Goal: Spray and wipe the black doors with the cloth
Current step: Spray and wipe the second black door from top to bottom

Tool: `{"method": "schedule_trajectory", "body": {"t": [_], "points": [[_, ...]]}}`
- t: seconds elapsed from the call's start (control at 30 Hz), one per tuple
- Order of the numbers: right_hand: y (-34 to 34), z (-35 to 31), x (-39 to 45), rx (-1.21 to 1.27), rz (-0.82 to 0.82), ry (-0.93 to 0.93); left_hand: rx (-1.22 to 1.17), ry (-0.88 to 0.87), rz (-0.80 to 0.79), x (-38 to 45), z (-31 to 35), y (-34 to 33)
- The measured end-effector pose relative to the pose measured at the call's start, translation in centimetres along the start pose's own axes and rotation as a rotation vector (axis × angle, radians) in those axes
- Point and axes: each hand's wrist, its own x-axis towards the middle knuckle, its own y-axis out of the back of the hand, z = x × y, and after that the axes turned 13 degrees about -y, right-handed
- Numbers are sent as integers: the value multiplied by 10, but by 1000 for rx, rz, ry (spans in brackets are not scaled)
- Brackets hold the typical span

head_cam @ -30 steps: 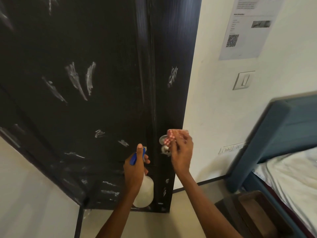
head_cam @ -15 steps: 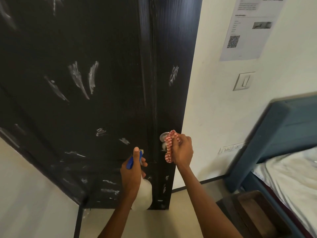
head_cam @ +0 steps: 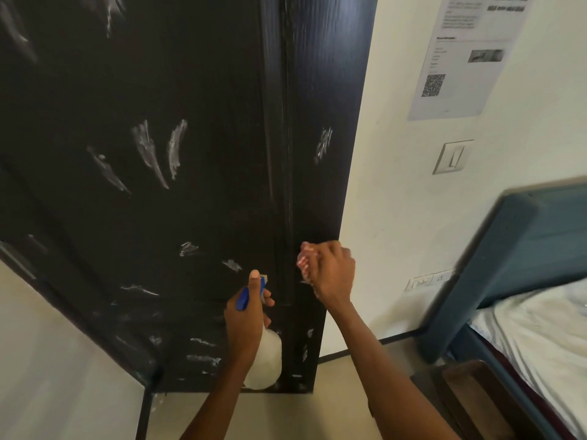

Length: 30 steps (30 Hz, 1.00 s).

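My right hand (head_cam: 333,274) clamped the red-checked cloth (head_cam: 304,259) against the right side of the black door (head_cam: 190,154), mid-wipe, I judged. My left hand (head_cam: 246,315) gripped the spray bottle (head_cam: 265,360) low, near the door. White smears streaked the left panel, so next came broader wiping there.

— What's the black door (head_cam: 197,90) made of?
— It looks like wood: fine grain shows, with a slight sheen and chalky white smears.
— And the spray bottle (head_cam: 265,360)?
— Cloudy white plastic, with a glossy blue plastic trigger head.
— The cloth (head_cam: 304,260)?
— Soft checked fabric, blurred.
— Anything else?
— Matt painted wall (head_cam: 390,185), a paper notice (head_cam: 470,55), and crumpled bed sheet (head_cam: 540,328).
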Motion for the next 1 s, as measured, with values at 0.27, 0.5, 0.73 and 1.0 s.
{"method": "schedule_trajectory", "body": {"t": [0.27, 0.5, 0.73, 1.0], "points": [[-29, 27, -34, 993, -366, -1113, -2, -54, -22, -2, 2, -4], [-63, -4, -50, 1624, -466, -1284, 26, -29, 14, 7, 4, 9], [-45, 13, -45, 1483, -377, -1257, 18, -7, 24, 7, 0, 13], [-3, 4, -9, 1024, -115, -749, -21, -31, 3, 10, -2, -2]]}}
